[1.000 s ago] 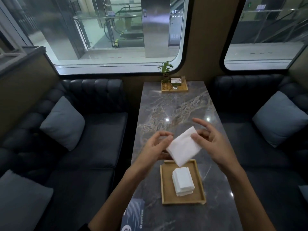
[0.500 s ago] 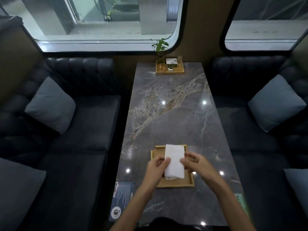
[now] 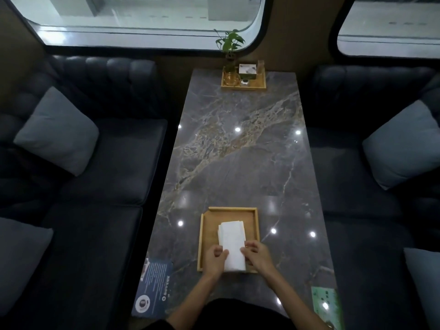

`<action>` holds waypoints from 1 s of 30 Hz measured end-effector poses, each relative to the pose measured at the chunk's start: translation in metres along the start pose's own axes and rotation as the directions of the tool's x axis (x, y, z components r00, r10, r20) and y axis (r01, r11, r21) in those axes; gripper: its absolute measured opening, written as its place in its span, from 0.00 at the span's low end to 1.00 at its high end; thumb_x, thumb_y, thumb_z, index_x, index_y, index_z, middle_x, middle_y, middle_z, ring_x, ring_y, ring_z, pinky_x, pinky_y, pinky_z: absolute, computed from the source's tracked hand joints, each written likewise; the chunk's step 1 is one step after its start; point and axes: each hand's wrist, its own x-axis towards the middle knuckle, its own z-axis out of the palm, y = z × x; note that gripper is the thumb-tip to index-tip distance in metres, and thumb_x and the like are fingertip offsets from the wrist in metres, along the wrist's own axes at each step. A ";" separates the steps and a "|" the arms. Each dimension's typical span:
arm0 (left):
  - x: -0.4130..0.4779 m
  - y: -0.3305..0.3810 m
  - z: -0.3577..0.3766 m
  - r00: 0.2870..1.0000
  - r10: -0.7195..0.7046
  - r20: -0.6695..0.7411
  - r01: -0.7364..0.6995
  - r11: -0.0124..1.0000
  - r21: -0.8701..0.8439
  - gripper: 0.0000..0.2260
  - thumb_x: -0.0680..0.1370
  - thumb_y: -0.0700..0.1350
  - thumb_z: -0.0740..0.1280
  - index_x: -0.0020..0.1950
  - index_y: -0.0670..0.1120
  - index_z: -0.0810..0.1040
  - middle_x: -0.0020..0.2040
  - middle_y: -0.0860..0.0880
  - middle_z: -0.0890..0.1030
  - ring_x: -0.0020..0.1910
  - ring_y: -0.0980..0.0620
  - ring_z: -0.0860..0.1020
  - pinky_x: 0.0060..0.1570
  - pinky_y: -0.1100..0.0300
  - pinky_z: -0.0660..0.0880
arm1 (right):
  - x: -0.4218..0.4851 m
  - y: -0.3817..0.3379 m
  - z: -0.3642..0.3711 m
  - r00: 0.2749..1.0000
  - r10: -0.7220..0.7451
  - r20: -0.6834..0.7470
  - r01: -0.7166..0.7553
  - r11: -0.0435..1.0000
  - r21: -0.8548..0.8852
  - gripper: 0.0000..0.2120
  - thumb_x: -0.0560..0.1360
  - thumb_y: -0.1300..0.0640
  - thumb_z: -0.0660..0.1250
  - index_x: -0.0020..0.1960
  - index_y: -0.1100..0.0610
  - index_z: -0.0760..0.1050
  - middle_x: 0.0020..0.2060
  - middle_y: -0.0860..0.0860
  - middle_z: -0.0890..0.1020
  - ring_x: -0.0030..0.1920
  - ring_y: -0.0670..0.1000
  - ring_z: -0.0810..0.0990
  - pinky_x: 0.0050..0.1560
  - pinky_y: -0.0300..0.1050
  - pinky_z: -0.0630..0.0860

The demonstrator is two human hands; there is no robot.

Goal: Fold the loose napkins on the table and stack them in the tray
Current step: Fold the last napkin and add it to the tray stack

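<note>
Both hands pinch the near end of a folded white napkin [image 3: 232,256] lying on the napkin stack in the wooden tray [image 3: 206,236]; left hand [image 3: 214,259] grips its left edge, right hand [image 3: 257,257] its right edge, on the marble table [image 3: 238,163]

- Two hands: the left hand [image 3: 215,259] and the right hand [image 3: 258,256], both over the near edge of the near tray.
- Two wooden trays on the table [image 3: 238,163]: the near tray [image 3: 206,236] toward the table's near edge, the far tray [image 3: 244,85] at its far edge.
- One stack of white napkins [image 3: 232,244] in the near tray; the sheets in it cannot be counted.
- One potted plant [image 3: 229,44] in the far tray.
- Two printed cards on the table: a blue card [image 3: 154,291] at the near left corner, a green card [image 3: 325,303] at the near right corner.
- Five cushions in view on the sofas, three left, two right.
- Two windows.
</note>
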 end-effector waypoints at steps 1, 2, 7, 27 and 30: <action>0.008 0.005 0.002 1.000 0.000 -0.008 0.000 1.000 -0.005 0.05 0.79 0.40 0.68 0.53 0.42 0.76 0.51 0.46 0.78 0.52 0.47 0.78 0.50 0.55 0.79 | 0.009 -0.003 0.001 1.000 -0.013 -0.021 0.013 1.000 -0.011 0.11 0.75 0.62 0.70 0.57 0.61 0.76 0.53 0.58 0.81 0.52 0.56 0.82 0.44 0.46 0.81; 0.016 0.008 0.004 1.000 0.001 -0.013 -0.001 1.000 -0.003 0.05 0.79 0.41 0.68 0.53 0.43 0.75 0.51 0.46 0.78 0.52 0.47 0.78 0.49 0.57 0.78 | 0.018 -0.005 0.001 0.999 -0.021 -0.037 0.020 0.999 -0.024 0.10 0.75 0.62 0.70 0.56 0.60 0.76 0.52 0.57 0.81 0.50 0.55 0.82 0.46 0.49 0.82; 0.050 0.012 0.011 0.999 -0.046 -0.005 0.047 0.996 0.073 0.04 0.79 0.43 0.68 0.51 0.44 0.75 0.50 0.46 0.79 0.51 0.47 0.79 0.51 0.54 0.79 | 0.045 -0.008 0.005 0.998 0.001 -0.059 -0.007 0.995 -0.101 0.10 0.76 0.61 0.69 0.57 0.58 0.77 0.51 0.54 0.81 0.49 0.53 0.81 0.48 0.51 0.83; 0.083 -0.002 0.010 0.997 -0.027 0.076 0.014 0.988 0.155 0.19 0.78 0.50 0.68 0.66 0.42 0.71 0.61 0.46 0.78 0.59 0.48 0.78 0.60 0.49 0.77 | 0.067 0.009 0.017 0.979 0.026 -0.203 -0.031 0.999 -0.021 0.15 0.80 0.52 0.63 0.65 0.55 0.74 0.59 0.50 0.79 0.55 0.50 0.79 0.52 0.43 0.75; 0.088 0.002 0.013 0.980 -0.103 0.169 0.091 0.993 0.077 0.23 0.79 0.45 0.67 0.72 0.44 0.66 0.67 0.47 0.74 0.66 0.46 0.75 0.68 0.46 0.73 | 0.080 0.017 0.019 0.980 0.199 -0.015 -0.190 0.954 0.231 0.27 0.80 0.40 0.56 0.70 0.57 0.71 0.64 0.54 0.78 0.60 0.53 0.78 0.64 0.53 0.74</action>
